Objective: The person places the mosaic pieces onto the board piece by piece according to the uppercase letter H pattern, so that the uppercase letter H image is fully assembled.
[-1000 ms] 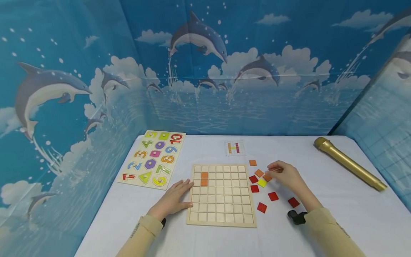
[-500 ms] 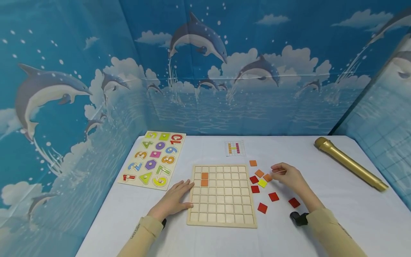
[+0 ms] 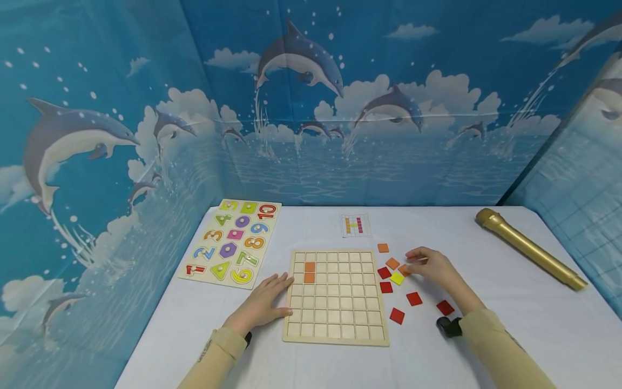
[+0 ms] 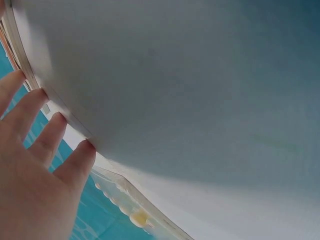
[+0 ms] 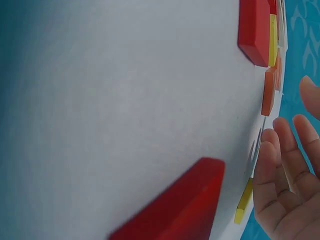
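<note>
A wooden grid board [image 3: 335, 302] lies in the middle of the table, with two orange tiles [image 3: 309, 272] in one of its left columns. My left hand [image 3: 262, 302] rests at the board's left edge, fingers and thumb spread; in the left wrist view its fingertips meet the edge. My right hand [image 3: 434, 266] is right of the board, fingers loosely bent, fingertips right over an orange tile [image 3: 403, 269]. In the right wrist view that orange tile [image 5: 268, 92] lies just ahead of the fingers, with nothing gripped. A yellow tile [image 3: 397, 278] lies beside it.
Several red tiles [image 3: 414, 299] and more orange tiles [image 3: 383, 248] are scattered right of the board. Behind it lies a pattern card [image 3: 356, 225]. A number and shape puzzle [image 3: 235, 234] is at the left, a gold microphone [image 3: 529, 248] at the right. Dolphin-print curtains [image 3: 311, 162] enclose the table.
My right hand moved slightly right, off the orange tile, then came back left over it. The left hand stays at the board's edge, and the tiles lie nearly as before.
</note>
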Action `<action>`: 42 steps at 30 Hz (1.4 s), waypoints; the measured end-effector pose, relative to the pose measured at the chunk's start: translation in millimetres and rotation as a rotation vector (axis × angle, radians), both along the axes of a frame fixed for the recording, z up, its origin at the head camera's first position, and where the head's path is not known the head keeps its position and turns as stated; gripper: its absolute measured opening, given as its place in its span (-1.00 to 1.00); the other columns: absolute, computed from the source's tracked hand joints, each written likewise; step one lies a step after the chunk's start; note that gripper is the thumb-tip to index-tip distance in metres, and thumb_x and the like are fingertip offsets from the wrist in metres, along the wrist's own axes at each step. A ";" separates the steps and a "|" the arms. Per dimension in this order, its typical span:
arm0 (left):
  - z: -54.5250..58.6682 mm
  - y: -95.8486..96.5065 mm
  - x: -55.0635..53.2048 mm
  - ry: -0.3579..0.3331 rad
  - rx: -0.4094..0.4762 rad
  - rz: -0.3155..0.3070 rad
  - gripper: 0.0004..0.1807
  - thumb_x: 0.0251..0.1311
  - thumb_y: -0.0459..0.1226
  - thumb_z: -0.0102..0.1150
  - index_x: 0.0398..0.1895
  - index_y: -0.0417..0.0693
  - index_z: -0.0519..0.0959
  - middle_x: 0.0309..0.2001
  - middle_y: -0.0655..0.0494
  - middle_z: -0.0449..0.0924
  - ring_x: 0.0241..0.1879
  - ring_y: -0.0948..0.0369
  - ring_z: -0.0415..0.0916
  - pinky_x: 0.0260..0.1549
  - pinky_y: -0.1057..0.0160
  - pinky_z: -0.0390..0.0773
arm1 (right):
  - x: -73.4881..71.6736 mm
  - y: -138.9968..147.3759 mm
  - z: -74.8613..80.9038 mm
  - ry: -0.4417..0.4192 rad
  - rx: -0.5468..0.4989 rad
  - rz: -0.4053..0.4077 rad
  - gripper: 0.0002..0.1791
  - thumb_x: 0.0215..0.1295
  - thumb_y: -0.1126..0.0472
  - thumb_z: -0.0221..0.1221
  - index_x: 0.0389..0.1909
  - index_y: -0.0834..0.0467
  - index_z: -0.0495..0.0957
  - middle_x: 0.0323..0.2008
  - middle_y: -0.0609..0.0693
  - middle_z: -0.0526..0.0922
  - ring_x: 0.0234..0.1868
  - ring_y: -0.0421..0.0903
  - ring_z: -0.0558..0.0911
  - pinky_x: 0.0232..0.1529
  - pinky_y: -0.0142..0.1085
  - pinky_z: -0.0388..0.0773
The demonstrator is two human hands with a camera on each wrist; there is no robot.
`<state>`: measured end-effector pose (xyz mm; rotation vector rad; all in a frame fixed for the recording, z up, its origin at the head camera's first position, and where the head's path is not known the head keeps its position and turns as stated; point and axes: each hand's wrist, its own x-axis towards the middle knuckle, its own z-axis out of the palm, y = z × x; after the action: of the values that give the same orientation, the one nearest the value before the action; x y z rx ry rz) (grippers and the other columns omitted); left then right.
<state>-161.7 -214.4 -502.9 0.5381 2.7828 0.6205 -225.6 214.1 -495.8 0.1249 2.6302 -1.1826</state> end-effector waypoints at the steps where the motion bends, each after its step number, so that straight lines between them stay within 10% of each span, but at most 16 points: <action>1: -0.6 -0.2 0.1 0.001 0.002 -0.001 -0.15 0.14 -0.03 0.36 0.47 -0.03 0.26 0.51 -0.06 0.16 0.50 -0.15 0.04 0.44 -0.21 0.16 | -0.3 -0.9 0.5 -0.006 0.003 0.002 -0.49 0.28 0.13 0.29 0.17 0.29 0.45 0.11 0.31 0.54 0.05 0.21 0.50 0.03 0.00 0.62; 42: 1.2 -0.3 0.7 0.003 0.015 -0.004 -0.17 0.15 -0.05 0.36 0.48 -0.03 0.26 0.51 -0.06 0.17 0.51 -0.15 0.03 0.45 -0.22 0.15 | -2.6 3.6 3.6 -0.106 0.125 0.101 -0.64 0.17 0.23 0.36 -0.07 0.29 0.54 -0.33 0.09 0.48 -0.19 0.00 0.46 -0.27 -0.33 0.51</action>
<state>-161.1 -214.7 -501.7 0.5475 2.7818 0.6411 -228.2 217.7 -492.2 0.0740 2.5837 -0.9532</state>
